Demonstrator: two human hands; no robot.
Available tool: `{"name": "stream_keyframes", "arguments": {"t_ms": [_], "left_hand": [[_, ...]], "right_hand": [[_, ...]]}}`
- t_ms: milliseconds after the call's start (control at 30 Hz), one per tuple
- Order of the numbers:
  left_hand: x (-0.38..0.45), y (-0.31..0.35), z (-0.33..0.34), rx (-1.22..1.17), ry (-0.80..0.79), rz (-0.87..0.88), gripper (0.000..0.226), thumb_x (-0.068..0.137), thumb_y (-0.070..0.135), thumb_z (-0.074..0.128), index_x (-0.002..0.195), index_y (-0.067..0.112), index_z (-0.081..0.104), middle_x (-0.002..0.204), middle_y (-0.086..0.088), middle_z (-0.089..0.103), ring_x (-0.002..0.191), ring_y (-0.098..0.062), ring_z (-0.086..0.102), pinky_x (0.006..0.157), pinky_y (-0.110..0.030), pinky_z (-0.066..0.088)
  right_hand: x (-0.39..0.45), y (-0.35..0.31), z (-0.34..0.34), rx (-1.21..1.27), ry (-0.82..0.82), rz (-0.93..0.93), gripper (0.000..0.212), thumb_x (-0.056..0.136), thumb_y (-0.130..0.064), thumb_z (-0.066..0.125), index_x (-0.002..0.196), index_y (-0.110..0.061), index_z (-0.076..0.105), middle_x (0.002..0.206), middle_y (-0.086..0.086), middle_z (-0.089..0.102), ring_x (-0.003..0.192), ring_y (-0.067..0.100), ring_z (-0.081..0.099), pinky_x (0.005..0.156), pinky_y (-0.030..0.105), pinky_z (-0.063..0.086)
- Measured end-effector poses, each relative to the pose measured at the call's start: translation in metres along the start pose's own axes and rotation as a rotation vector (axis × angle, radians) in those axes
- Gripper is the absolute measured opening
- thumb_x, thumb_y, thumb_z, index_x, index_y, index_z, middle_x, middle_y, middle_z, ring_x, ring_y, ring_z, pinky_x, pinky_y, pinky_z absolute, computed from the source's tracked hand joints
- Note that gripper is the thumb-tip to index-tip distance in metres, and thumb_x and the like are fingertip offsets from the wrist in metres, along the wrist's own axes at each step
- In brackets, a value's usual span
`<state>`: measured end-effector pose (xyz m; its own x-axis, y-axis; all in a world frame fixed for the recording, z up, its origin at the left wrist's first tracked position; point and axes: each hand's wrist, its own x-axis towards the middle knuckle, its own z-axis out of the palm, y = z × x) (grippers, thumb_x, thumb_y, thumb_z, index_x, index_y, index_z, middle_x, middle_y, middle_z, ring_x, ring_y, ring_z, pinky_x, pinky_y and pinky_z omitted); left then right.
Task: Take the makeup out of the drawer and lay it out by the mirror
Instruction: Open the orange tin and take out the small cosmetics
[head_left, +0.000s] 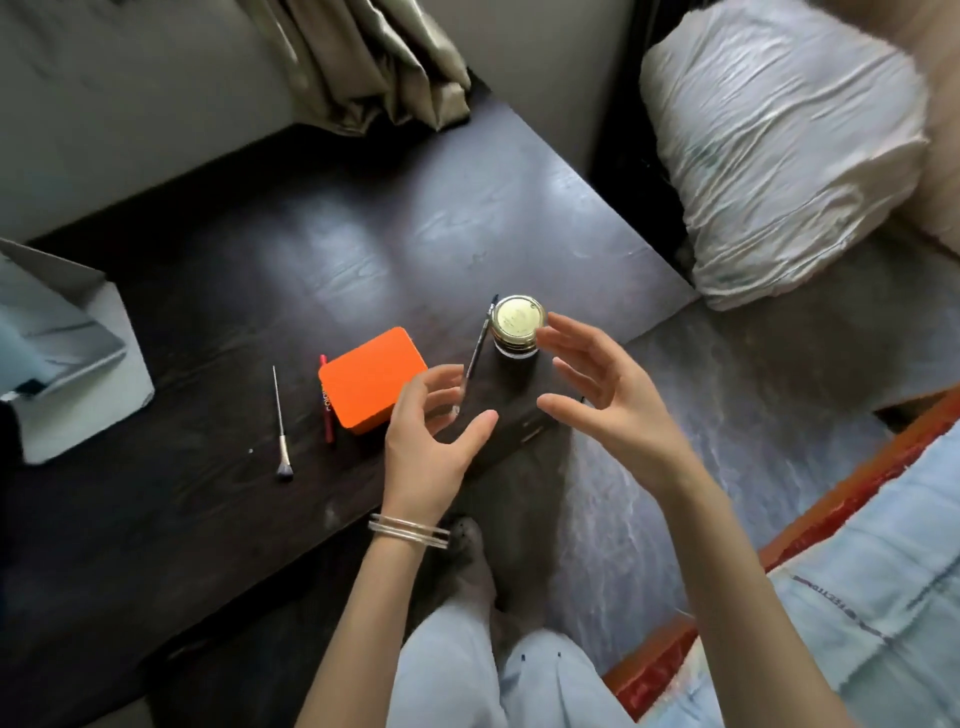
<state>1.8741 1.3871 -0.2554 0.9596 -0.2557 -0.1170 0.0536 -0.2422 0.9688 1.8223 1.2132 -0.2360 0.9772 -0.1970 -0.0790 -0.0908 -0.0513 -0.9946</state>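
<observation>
On the dark wooden table (218, 332) lie an orange box (370, 379), a red pencil (326, 402) along its left side, and a thin silver brush (280, 423) further left. A dark jar with a gold lid (518, 323) stands near the table's right edge, with a slim dark brush (479, 348) lying beside it. My left hand (434, 441), bangles on its wrist, hovers with relaxed spread fingers over that brush's lower end. My right hand (602, 395) is open just right of the jar, touching nothing. A standing mirror (57, 332) is at the far left.
A curtain (374, 62) hangs behind the table at the wall. A white pillow (779, 150) lies on the bed to the right. An orange-edged blue cover (857, 571) fills the lower right. Grey floor and my legs show below the table's front edge.
</observation>
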Motion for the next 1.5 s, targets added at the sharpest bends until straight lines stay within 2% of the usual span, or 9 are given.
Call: {"name": "stream_keyframes", "arguments": {"t_ms": [167, 300, 467, 733, 867, 1067, 1300, 1400, 1500], "left_hand": [[0.016, -0.002, -0.023, -0.001, 0.077, -0.008, 0.044, 0.074, 0.008, 0.076, 0.102, 0.035, 0.055, 0.114, 0.003, 0.059, 0.103, -0.001, 0.057, 0.085, -0.014, 0.047], [0.04, 0.0, -0.037, -0.011, 0.116, 0.002, 0.045, 0.073, 0.007, 0.076, 0.101, 0.035, 0.055, 0.112, 0.005, 0.058, 0.102, 0.0, 0.057, 0.082, -0.012, 0.047], [0.069, -0.002, -0.055, -0.002, 0.139, 0.007, 0.047, 0.073, 0.004, 0.075, 0.103, 0.034, 0.055, 0.11, 0.009, 0.056, 0.1, 0.002, 0.055, 0.083, -0.012, 0.046], [0.091, -0.018, -0.079, 0.04, 0.162, -0.029, 0.051, 0.072, 0.005, 0.076, 0.101, 0.04, 0.052, 0.111, 0.009, 0.056, 0.102, -0.001, 0.056, 0.083, -0.014, 0.047], [0.093, -0.024, -0.079, 0.03, 0.21, -0.063, 0.052, 0.071, 0.004, 0.076, 0.102, 0.038, 0.053, 0.11, 0.009, 0.056, 0.1, 0.002, 0.055, 0.083, -0.011, 0.046], [0.075, -0.038, -0.086, 0.018, 0.376, -0.166, 0.052, 0.071, 0.004, 0.077, 0.103, 0.037, 0.053, 0.112, 0.004, 0.056, 0.102, 0.001, 0.055, 0.086, -0.02, 0.048], [0.06, -0.061, -0.091, -0.025, 0.527, -0.302, 0.05, 0.071, 0.006, 0.077, 0.107, 0.03, 0.054, 0.114, 0.003, 0.056, 0.106, -0.003, 0.055, 0.084, -0.017, 0.046], [0.062, -0.068, -0.087, -0.042, 0.552, -0.337, 0.05, 0.07, 0.005, 0.077, 0.11, 0.026, 0.055, 0.114, 0.004, 0.056, 0.104, -0.005, 0.056, 0.085, -0.02, 0.047], [0.064, -0.075, -0.086, -0.063, 0.556, -0.356, 0.05, 0.07, 0.006, 0.077, 0.11, 0.027, 0.054, 0.115, 0.005, 0.056, 0.104, -0.002, 0.055, 0.081, -0.013, 0.045]], "right_hand": [[0.034, -0.005, 0.017, -0.001, -0.065, -0.001, 0.064, 0.077, 0.006, 0.069, 0.131, -0.02, 0.047, 0.128, 0.001, 0.058, 0.124, 0.009, 0.05, 0.11, 0.032, 0.036], [0.059, -0.012, 0.022, 0.001, -0.069, -0.01, 0.062, 0.072, -0.006, 0.069, 0.128, -0.025, 0.049, 0.126, 0.001, 0.059, 0.123, 0.01, 0.052, 0.109, 0.03, 0.037], [0.089, -0.019, 0.029, -0.019, -0.073, 0.004, 0.062, 0.071, -0.007, 0.07, 0.126, -0.029, 0.051, 0.125, -0.002, 0.06, 0.123, 0.009, 0.052, 0.11, 0.036, 0.036], [0.114, -0.014, 0.044, -0.02, -0.093, 0.07, 0.064, 0.077, 0.011, 0.067, 0.124, -0.029, 0.051, 0.127, -0.002, 0.059, 0.123, 0.008, 0.051, 0.111, 0.031, 0.034], [0.129, -0.005, 0.057, -0.081, -0.21, 0.098, 0.065, 0.077, 0.009, 0.068, 0.127, -0.026, 0.048, 0.13, -0.003, 0.056, 0.125, 0.005, 0.049, 0.107, 0.02, 0.035], [0.15, 0.017, 0.087, -0.152, -0.437, 0.156, 0.068, 0.074, 0.007, 0.071, 0.128, -0.025, 0.047, 0.131, -0.005, 0.054, 0.124, -0.003, 0.047, 0.102, 0.012, 0.035], [0.175, 0.043, 0.124, -0.339, -0.701, 0.167, 0.073, 0.072, -0.002, 0.077, 0.134, -0.022, 0.045, 0.137, -0.006, 0.05, 0.127, 0.0, 0.043, 0.104, 0.011, 0.029], [0.18, 0.054, 0.136, -0.431, -0.744, 0.138, 0.075, 0.07, -0.006, 0.078, 0.136, -0.019, 0.043, 0.138, -0.008, 0.046, 0.129, 0.005, 0.04, 0.103, 0.015, 0.025], [0.182, 0.06, 0.142, -0.495, -0.756, 0.082, 0.075, 0.07, -0.006, 0.078, 0.136, -0.016, 0.043, 0.137, -0.005, 0.044, 0.13, 0.007, 0.037, 0.105, 0.015, 0.024]]}}
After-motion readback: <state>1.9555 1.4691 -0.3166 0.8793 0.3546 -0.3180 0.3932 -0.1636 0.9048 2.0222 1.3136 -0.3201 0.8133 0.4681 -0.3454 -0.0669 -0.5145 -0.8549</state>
